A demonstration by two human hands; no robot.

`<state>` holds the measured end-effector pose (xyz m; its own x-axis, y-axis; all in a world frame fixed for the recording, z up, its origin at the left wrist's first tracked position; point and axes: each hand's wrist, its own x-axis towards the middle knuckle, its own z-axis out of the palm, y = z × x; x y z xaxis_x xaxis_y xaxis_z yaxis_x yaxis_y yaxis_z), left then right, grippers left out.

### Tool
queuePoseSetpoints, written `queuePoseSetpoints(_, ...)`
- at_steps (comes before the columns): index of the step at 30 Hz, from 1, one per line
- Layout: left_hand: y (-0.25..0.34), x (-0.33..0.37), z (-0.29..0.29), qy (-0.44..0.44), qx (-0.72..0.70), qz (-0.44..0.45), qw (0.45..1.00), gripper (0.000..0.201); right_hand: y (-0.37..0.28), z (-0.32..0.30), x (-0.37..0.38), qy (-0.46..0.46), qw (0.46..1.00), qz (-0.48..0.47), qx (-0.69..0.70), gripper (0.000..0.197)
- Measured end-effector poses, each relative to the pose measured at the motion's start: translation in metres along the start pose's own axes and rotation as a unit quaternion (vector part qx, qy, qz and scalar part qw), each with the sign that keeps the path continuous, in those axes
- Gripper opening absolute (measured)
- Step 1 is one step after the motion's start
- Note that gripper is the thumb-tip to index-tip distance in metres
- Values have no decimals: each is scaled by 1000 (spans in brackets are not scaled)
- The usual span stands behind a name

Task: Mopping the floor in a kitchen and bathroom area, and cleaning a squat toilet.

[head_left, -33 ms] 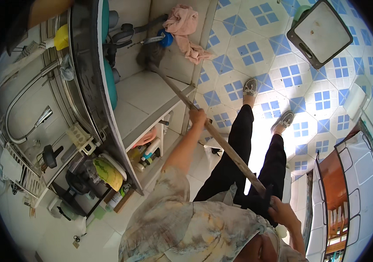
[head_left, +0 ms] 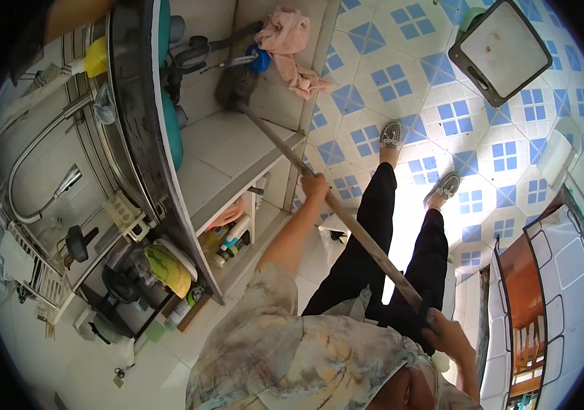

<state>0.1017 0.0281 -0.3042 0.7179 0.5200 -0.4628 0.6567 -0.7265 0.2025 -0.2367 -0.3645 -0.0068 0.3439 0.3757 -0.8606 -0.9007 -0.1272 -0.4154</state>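
Observation:
A long wooden pole point(head_left: 367, 242) runs slantwise from my waist to the recess under the sink counter. My left hand point(head_left: 315, 186) is wrapped round its middle. Close to my body, my right hand point(head_left: 443, 333) is closed round its near end. At the far end a dark grey, fuzzy head point(head_left: 232, 89) rests against the tiled recess; whether it is a mop or a broom I cannot tell. Grey drain pipes point(head_left: 200, 53) and a blue round part point(head_left: 259, 60) are beside that head. A pink cloth point(head_left: 285, 33) hangs over the recess edge.
The dark counter edge point(head_left: 143, 89) and steel faucet point(head_left: 66, 183) are at left. Bottles point(head_left: 234, 236) stand on a low shelf. A framed board point(head_left: 500, 51) lies at the upper right on the blue-patterned floor point(head_left: 393, 82). My shoes point(head_left: 391, 136) are on the tiles.
Both hands and the pole have shifted slightly toward my lower right. The dark head has moved very little, and the surroundings look the same.

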Motion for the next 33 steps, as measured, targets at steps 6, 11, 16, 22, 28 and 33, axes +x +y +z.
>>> queuePoseSetpoints(6,9,-208,73,-191,-166,-128,959,22,104,-1,-127,80,985,118,102,49)
queuePoseSetpoints(11,37,-290,71,-243,-175,-91,950,30,137,15,-184,161,942,189,225,56)
queuePoseSetpoints(16,18,-257,112,-219,-104,34,970,32,133,13,-162,175,941,276,92,58)
queuePoseSetpoints(22,63,-125,98,-212,-120,-33,969,33,57,5,-45,152,970,168,92,42)
queuePoseSetpoints(28,84,35,55,-137,-93,19,986,22,-32,28,59,176,981,79,0,39)
queuePoseSetpoints(33,80,-11,63,-136,-99,14,986,18,-21,17,27,156,979,133,7,41)
